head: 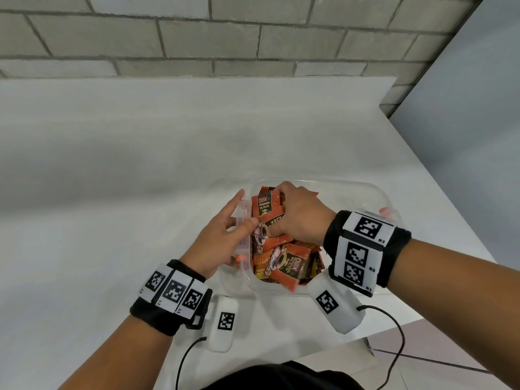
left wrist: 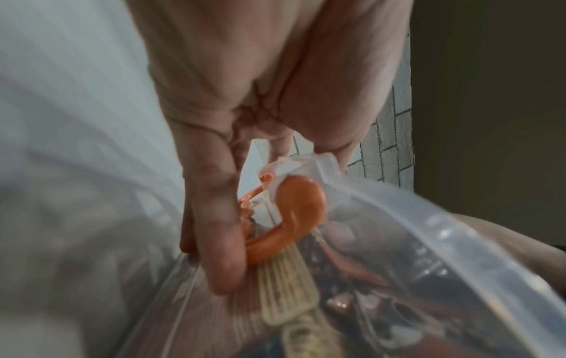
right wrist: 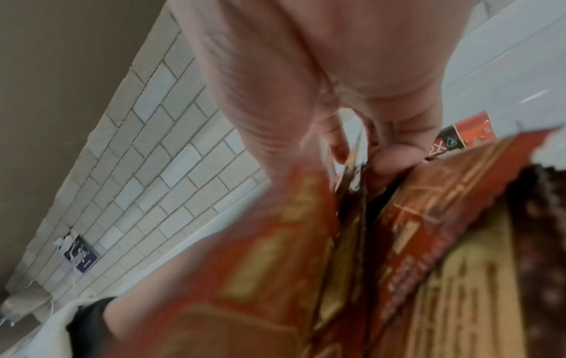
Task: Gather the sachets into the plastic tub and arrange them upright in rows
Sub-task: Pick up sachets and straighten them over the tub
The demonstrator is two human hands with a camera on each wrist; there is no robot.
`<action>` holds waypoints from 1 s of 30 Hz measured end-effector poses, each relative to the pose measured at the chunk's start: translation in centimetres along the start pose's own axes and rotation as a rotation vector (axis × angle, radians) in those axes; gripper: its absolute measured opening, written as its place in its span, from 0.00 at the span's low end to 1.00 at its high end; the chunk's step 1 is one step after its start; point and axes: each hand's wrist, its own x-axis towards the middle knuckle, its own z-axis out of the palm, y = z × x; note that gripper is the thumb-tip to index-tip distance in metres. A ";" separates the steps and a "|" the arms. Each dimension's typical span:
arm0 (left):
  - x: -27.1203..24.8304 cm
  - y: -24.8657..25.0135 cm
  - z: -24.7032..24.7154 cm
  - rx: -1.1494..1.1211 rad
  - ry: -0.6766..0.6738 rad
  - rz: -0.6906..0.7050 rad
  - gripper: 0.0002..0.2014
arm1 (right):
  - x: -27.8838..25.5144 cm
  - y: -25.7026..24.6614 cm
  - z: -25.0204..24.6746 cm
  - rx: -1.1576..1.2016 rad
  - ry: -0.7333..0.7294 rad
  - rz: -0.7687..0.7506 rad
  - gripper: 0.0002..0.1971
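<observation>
A clear plastic tub [head: 368, 187] stands on the white table, filled with orange and brown coffee sachets [head: 284, 263] lying at mixed angles. My right hand [head: 298, 218] is inside the tub, its fingers curled round a bunch of sachets held on edge, one marked D2X [head: 264, 206] facing left. In the right wrist view the right hand [right wrist: 352, 155] pinches blurred sachets [right wrist: 275, 266] between thumb and fingers. My left hand [head: 225, 235] holds the tub's left wall, thumb over the rim and fingers outside, by an orange latch [head: 242, 258]. The left wrist view shows its fingers [left wrist: 220, 242] beside that latch [left wrist: 300, 206] and the tub's rim [left wrist: 428, 237].
The white table [head: 140, 164] stretches bare to the left and back, up to a grey brick wall [head: 253, 38]. Its right edge [head: 455, 218] runs close past the tub, with tiled floor [head: 450, 361] beyond the near corner. A second orange latch [head: 385, 211] sits on the tub's right side.
</observation>
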 end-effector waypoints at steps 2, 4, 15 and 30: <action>0.0 0.0 0.0 0.002 0.004 -0.001 0.34 | -0.1 0.2 -0.2 0.084 -0.002 -0.002 0.36; 0.0 0.0 0.0 0.007 0.005 -0.004 0.33 | -0.1 0.4 -0.4 0.175 0.006 0.004 0.35; -0.1 0.1 0.0 -0.008 -0.008 -0.010 0.34 | 0.0 1.5 -2.6 0.695 0.088 0.058 0.15; 0.0 -0.1 0.0 -0.003 -0.003 0.003 0.34 | -3.0 1.2 -1.8 0.239 -0.264 0.204 0.12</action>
